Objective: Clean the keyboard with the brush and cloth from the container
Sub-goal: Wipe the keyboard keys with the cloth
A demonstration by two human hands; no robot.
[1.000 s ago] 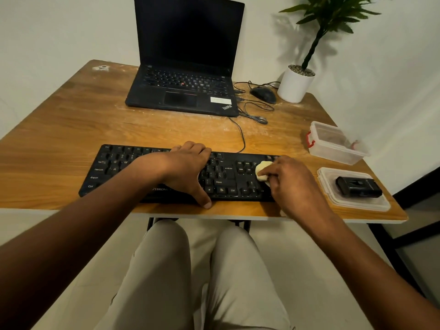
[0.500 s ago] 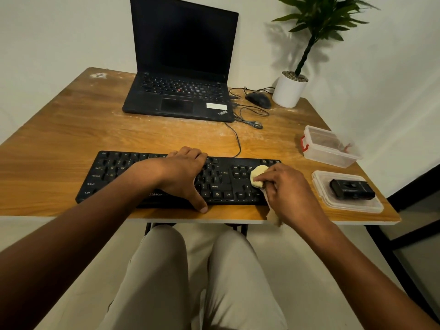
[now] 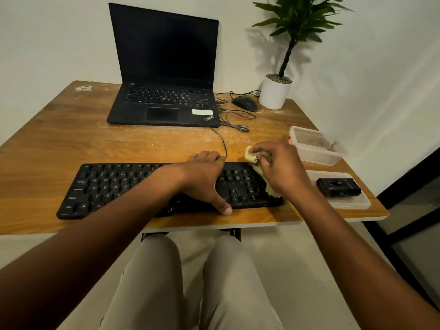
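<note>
Currently wiping: right hand (image 3: pixel 281 167) clenched around yellow cloth (image 3: pixel 251 156) at far right corner of keyboard (image 3: pixel 114 186). Left hand (image 3: pixel 204 179) flat across keys, thumb hooked over near edge, probably bracing against sliding. Open container (image 3: pixel 316 148) parked just right, within reach.

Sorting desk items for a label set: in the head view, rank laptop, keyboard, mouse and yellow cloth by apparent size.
1. laptop
2. keyboard, though it lies nearer the camera
3. mouse and yellow cloth: unsure, since the right hand hides most of the cloth.
</note>
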